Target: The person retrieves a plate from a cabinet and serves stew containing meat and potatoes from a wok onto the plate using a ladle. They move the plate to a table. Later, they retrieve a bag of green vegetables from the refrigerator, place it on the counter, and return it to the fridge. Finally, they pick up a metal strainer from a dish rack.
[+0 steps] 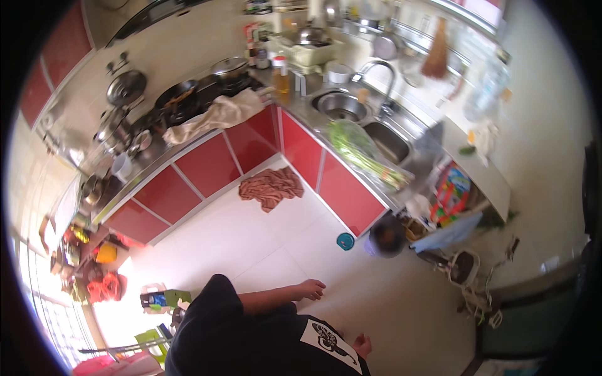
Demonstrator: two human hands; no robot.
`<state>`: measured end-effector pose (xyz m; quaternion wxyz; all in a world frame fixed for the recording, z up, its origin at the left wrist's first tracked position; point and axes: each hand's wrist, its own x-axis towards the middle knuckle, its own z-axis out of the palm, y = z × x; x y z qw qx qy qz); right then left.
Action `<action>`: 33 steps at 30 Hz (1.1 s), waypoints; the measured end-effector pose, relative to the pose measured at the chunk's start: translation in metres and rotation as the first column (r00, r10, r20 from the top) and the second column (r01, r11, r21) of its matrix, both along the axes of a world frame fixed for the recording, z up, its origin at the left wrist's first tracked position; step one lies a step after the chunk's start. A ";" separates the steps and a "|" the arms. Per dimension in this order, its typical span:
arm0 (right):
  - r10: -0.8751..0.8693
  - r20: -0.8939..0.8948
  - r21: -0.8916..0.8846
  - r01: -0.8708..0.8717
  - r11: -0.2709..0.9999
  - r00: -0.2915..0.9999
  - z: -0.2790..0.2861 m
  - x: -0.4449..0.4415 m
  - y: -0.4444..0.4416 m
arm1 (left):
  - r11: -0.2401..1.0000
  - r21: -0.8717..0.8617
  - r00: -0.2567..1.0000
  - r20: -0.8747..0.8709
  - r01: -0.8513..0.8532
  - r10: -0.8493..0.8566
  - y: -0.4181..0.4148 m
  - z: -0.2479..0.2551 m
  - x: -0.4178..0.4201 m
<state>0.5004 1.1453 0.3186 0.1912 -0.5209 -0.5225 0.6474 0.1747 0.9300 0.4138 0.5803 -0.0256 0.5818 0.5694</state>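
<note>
My left hand hangs over the white tiled floor, fingers loosely bent and apart, holding nothing. Lower in the view, my right hand shows past the printed front of a black T-shirt, which hides part of it. Its visible fingers are slightly apart, with nothing seen in them. Beyond my hands, a crumpled reddish-brown cloth lies on the floor by the red cabinets. A bunch of leafy green stalks in clear plastic rests on the counter beside the double sink.
A gas stove carries a wok and a lidded pot; a beige cloth lies along its front. Near the cabinet corner are a teal round object and a bin. A folded metal cart stands right.
</note>
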 end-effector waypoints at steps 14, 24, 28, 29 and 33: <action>0.444 -0.245 -0.417 -0.507 0.754 0.862 0.069 -0.474 -0.079 | 0.302 0.162 0.326 0.144 -0.939 0.934 -0.207 0.100 -0.143; 0.674 -0.268 -0.309 -0.724 0.616 0.688 0.112 -0.699 -0.146 | 0.178 0.303 0.202 0.053 -0.936 0.978 -0.253 0.145 -0.332; 0.796 -0.278 -0.148 -0.843 0.517 0.537 0.145 -0.806 -0.186 | 0.138 0.331 0.147 0.002 -0.934 0.989 -0.266 0.168 -0.390; 0.816 -0.289 -0.103 -0.864 0.493 0.501 0.161 -0.833 -0.203 | 0.118 0.330 0.125 0.000 -0.937 0.992 -0.269 0.174 -0.401; 0.898 -0.312 0.087 -0.932 0.353 0.311 0.223 -0.926 -0.268 | 0.127 0.318 0.142 0.027 -0.940 0.989 -0.289 0.194 -0.448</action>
